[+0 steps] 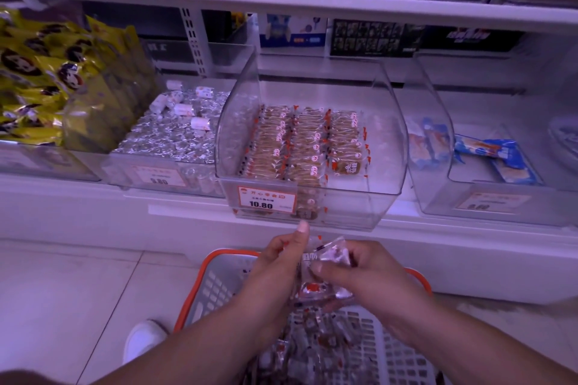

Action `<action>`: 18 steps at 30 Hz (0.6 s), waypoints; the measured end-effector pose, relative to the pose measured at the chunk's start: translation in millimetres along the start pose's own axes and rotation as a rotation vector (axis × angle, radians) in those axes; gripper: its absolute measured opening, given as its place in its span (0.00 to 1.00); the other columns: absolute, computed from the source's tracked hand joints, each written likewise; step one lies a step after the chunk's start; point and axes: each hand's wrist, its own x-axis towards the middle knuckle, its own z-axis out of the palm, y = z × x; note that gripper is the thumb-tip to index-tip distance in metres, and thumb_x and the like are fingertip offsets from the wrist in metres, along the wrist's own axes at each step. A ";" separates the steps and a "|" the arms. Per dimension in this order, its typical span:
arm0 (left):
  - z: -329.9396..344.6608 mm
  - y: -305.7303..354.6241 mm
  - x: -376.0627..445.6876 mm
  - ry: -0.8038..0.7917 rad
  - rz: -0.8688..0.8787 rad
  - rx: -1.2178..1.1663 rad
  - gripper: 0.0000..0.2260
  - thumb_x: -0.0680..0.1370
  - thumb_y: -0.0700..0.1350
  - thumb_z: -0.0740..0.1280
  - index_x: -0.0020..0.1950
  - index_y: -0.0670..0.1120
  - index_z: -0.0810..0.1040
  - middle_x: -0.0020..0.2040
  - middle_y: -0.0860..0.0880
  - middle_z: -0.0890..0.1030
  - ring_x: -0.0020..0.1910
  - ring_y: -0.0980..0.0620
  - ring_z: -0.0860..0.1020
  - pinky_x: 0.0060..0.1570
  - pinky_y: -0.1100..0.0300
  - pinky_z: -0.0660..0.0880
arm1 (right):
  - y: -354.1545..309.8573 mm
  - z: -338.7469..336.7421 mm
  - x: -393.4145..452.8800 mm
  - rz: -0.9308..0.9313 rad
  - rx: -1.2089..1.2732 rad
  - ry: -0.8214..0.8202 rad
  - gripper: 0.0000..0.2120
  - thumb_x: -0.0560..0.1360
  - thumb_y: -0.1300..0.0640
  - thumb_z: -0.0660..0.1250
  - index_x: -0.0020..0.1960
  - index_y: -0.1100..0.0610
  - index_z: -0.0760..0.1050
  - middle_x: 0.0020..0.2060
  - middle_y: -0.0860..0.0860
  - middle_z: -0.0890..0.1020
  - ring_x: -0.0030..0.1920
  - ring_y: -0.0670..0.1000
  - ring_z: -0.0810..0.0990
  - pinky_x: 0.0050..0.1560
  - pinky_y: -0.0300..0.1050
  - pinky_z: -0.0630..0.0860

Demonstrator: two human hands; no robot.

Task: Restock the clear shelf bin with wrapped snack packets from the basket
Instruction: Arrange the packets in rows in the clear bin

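Note:
A clear shelf bin (387, 141) stands at centre with rows of wrapped snack packets (300, 144) lined up inside and a 10.80 price label on its front. Below it a grey basket with an orange rim (215, 262) holds several loose packets (316, 341). Above the basket, my left hand (275, 262) and my right hand (366, 275) both grip a small bunch of clear wrapped packets (322, 272) between them. My left index finger points up toward the bin's front edge.
Left of the bin lie a tray of silver-wrapped sweets (175, 134) and yellow bags (47, 78). To the right stands a clear bin with blue packets (497, 153). A white shelf ledge (125, 216) runs below. A white shoe (144, 341) rests on the tiled floor.

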 end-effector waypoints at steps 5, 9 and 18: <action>-6.2 2.5 2.7 0.024 0.074 -0.063 0.18 0.72 0.43 0.74 0.60 0.43 0.77 0.48 0.37 0.85 0.41 0.41 0.82 0.42 0.50 0.79 | 1.7 0.4 5.1 -0.071 -0.247 0.072 0.08 0.78 0.53 0.69 0.39 0.49 0.80 0.28 0.52 0.82 0.27 0.53 0.82 0.30 0.48 0.81; -6.7 -1.0 5.4 0.102 0.113 -0.070 0.15 0.75 0.39 0.73 0.60 0.42 0.77 0.38 0.40 0.81 0.32 0.44 0.79 0.41 0.49 0.76 | -1.6 -10.4 10.3 -0.122 -0.472 0.214 0.15 0.77 0.37 0.61 0.36 0.43 0.74 0.26 0.39 0.78 0.26 0.37 0.74 0.35 0.39 0.72; -0.9 -3.2 6.0 0.093 0.238 -0.087 0.19 0.70 0.48 0.72 0.60 0.46 0.77 0.46 0.41 0.86 0.41 0.44 0.83 0.45 0.47 0.81 | -4.5 5.9 4.3 0.037 0.150 -0.020 0.12 0.79 0.65 0.60 0.48 0.63 0.82 0.39 0.57 0.83 0.38 0.51 0.80 0.41 0.47 0.80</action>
